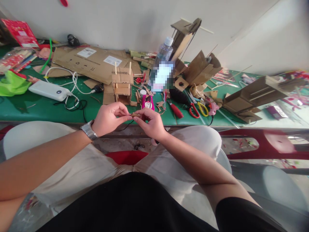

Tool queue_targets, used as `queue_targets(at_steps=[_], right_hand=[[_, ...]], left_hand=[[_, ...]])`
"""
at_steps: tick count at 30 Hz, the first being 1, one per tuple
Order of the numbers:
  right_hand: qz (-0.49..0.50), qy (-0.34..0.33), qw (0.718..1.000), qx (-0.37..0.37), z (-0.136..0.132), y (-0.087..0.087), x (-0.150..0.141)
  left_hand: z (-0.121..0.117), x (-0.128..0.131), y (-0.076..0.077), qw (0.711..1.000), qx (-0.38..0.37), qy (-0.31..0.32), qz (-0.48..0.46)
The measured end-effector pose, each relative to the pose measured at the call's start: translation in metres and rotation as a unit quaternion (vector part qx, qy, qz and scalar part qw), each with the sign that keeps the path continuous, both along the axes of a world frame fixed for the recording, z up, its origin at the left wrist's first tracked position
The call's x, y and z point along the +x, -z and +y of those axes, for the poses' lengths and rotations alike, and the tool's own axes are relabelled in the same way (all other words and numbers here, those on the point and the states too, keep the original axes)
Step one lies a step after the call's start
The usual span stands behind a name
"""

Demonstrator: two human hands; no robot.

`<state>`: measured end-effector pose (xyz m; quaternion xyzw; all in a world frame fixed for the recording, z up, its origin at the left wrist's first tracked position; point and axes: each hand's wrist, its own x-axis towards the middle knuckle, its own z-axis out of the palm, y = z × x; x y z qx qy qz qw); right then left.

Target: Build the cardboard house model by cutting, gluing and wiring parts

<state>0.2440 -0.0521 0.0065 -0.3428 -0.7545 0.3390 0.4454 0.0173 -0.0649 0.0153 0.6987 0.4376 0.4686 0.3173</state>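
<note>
My left hand (112, 116) and my right hand (151, 122) meet at the table's front edge, both closed in a pinch. Between their fingertips is a small strip of brown cardboard (135, 114), mostly covered by the fingers. Just beyond my hands stands a small cardboard box model (122, 80) with an open front and two wooden sticks poking up from its top. Close to my right fingers lies a pink item with a white cartoon face (147, 102), with a white cap beside it.
The green table (94, 111) bears flat cardboard (79, 64), a white power bank (49, 91) with a cable, and a clear bottle (164, 51) near a blurred screen (162, 75). Rightward lie red-handled scissors (193, 110), yellow-handled scissors (203, 109), a red-handled tool (176, 110) and tall cardboard models (256, 93).
</note>
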Motion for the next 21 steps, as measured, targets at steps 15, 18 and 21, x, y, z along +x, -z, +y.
queue_targets(at_steps=[15,18,21], right_hand=[[-0.058,0.02,0.998,0.019,-0.0009,-0.0018,0.0001],[-0.063,0.02,0.998,0.012,-0.0008,-0.0007,-0.0003],[-0.04,0.017,0.999,-0.005,0.0003,0.0042,-0.0016]], left_hand=[[-0.0019,0.0009,0.0029,0.999,0.032,0.009,0.029],[-0.002,0.0011,0.0031,0.999,0.021,0.01,0.032],[-0.0013,0.0014,0.0036,0.999,0.014,0.002,0.032]])
